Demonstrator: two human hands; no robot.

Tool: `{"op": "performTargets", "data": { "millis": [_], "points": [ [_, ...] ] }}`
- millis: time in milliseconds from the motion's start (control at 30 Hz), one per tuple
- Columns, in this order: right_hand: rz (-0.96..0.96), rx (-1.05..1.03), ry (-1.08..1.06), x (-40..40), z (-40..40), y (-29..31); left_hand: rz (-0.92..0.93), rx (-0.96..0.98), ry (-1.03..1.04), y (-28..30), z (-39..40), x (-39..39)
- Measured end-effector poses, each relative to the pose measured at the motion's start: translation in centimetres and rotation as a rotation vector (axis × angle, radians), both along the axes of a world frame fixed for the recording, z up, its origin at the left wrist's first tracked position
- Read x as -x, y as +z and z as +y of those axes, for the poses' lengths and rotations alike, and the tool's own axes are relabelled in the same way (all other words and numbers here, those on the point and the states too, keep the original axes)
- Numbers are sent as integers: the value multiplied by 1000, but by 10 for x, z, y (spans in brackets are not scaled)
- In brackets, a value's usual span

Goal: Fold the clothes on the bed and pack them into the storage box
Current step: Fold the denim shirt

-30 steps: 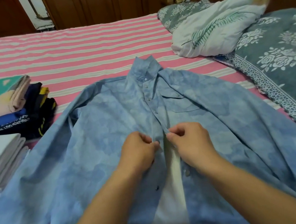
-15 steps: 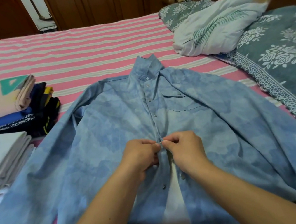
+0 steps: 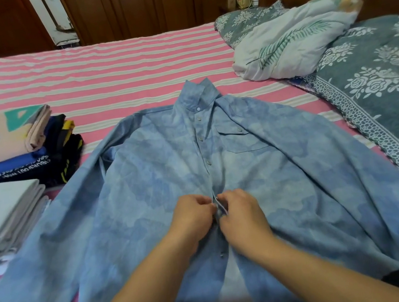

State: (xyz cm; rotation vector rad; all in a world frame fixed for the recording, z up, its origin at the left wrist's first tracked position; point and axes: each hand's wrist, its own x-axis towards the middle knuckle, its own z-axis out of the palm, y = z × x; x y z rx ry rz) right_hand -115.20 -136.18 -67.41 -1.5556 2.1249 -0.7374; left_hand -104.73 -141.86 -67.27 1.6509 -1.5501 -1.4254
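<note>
Left hand [image 3: 193,218] and right hand [image 3: 239,212], fingers curled, pinch opposite placket edges of the mottled pale-blue snap-button shirt [image 3: 288,176], likely to close a snap. Shirt lies face-up, sleeves spread, on the pink-and-white striped bed sheet [image 3: 102,69], flat for folding. Folded stack of clothes [image 3: 4,145] waits left. No storage box visible.

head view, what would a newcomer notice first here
A big blue shirt lies spread face up across the pink striped bed, with the left hand and right hand pinching its front edges together at mid-chest. Folded clothes are stacked at the left, a floral blanket at the right.
</note>
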Motion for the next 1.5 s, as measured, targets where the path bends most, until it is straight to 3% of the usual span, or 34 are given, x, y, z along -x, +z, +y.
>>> {"op": "performTargets", "data": {
  "millis": [100, 167, 333, 433, 600, 667, 767, 833, 933, 1233, 1367, 1500],
  "points": [
    [183, -91, 67, 1, 23, 1, -529, 322, -212, 14, 30, -16],
    [167, -155, 97, 15, 38, 6, -740, 424, -305, 26, 61, -30],
    [216, -218, 87, 41, 66, 8, -880, 518, -346, 1, 102, -43],
    [233, -229, 93, 41, 74, 8, -818, 629, -293, -15, 105, -39],
    [109, -147, 62, 39, 90, 18, -383, 460, -87, -3, 104, -45],
    [37, -25, 52, 33, 96, 20, -254, 335, 12, 4, 100, -42],
    [-2, 98, 119, 22, 100, 15, 118, -22, 163, 5, 97, -35],
    [0, 116, 176, 17, 102, 9, 268, -180, 157, 5, 100, -30],
    [29, 129, 224, 17, 103, 5, 295, -206, 86, 1, 104, -26],
    [123, 158, 289, 14, 96, -12, 367, -304, 122, -12, 97, -27],
    [158, 197, 302, 13, 94, -19, 430, -375, 191, -19, 97, -24],
    [184, 239, 285, 10, 90, -28, 380, -346, 242, -26, 97, -19]
  ]
}}
